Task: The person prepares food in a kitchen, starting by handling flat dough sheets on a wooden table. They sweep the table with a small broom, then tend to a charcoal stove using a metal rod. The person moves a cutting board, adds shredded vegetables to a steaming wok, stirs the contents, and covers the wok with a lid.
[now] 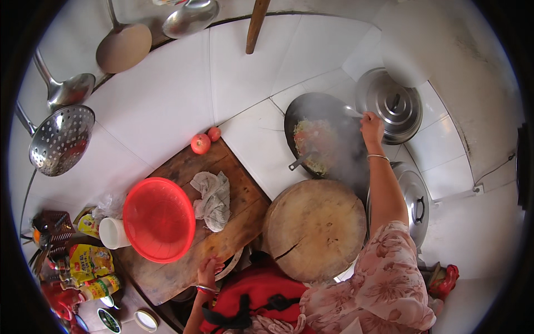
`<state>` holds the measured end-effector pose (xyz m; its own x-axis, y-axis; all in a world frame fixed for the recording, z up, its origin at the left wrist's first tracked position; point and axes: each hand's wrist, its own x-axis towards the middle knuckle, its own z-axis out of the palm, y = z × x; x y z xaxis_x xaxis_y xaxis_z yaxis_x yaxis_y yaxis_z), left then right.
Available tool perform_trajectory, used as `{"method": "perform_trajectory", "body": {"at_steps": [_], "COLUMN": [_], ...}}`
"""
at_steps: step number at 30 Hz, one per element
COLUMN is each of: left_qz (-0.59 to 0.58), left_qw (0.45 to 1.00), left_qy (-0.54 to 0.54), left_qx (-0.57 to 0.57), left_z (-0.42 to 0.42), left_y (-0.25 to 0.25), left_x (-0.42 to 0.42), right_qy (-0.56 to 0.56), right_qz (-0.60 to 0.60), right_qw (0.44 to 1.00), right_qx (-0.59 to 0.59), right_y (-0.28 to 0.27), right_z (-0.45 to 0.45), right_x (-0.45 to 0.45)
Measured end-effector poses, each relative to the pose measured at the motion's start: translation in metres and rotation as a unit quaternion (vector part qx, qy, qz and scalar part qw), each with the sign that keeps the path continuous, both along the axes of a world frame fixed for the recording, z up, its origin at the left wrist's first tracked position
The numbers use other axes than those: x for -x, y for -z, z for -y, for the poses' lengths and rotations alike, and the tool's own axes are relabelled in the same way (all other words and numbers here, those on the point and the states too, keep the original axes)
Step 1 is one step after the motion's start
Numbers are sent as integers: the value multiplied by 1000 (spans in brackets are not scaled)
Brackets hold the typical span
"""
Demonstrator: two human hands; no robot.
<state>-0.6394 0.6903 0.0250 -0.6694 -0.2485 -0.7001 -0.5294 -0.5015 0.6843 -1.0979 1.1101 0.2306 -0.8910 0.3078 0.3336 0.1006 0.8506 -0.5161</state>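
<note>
My right hand [371, 125] is closed on a metal spoon [353, 111] held over the right side of a steaming dark wok [294, 110]. Shredded pale-green food with reddish pieces [315, 135] lies in the wok, partly veiled by steam. A spatula handle [299, 161] leans out over the wok's near rim. My left hand [210, 267] rests near the front edge of the wooden board [175, 271] and holds nothing that I can see. A round wooden chopping block [315, 229] stands just below the wok.
On the board are a red plastic basin [158, 219] and a grey cloth [212, 200]; two tomatoes [200, 143] lie at its far corner. Lidded pots [390, 104] stand right of the wok. Ladles [124, 48] and a skimmer [62, 140] hang at upper left, above bottles and seasoning packets [91, 263].
</note>
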Motion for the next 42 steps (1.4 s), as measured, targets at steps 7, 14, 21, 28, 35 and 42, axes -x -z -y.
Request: {"method": "perform_trajectory", "body": {"at_steps": [7,14,21,28,35,42], "left_qz": [-49,-85,-35,-30,-29,-29], "left_qw": [998,983,938,918,937,948], "left_qy": [-43,-161,-345,-394,-347,-315], "left_qx": [-8,-8,-14,-18,-7,7], "left_z": [7,37,57,59,67,77], "left_y": [-6,-10,-10,0,-9,-16], "left_x": [-29,-93,-189,-217,-201,-187], "right_qy": [-421,-655,-749,-759,-735,-673], "right_qz": [140,152,-21,-1,85,229], "right_qw": [873,720,649,614,660,697], "right_qx": [203,175,-132,-219,-129,91], "right_y": [-5,55,117,148,163,133], "right_z": [263,531,678,705,708,681], "right_x": [-88,-256,-328,-348,-340,-299]}}
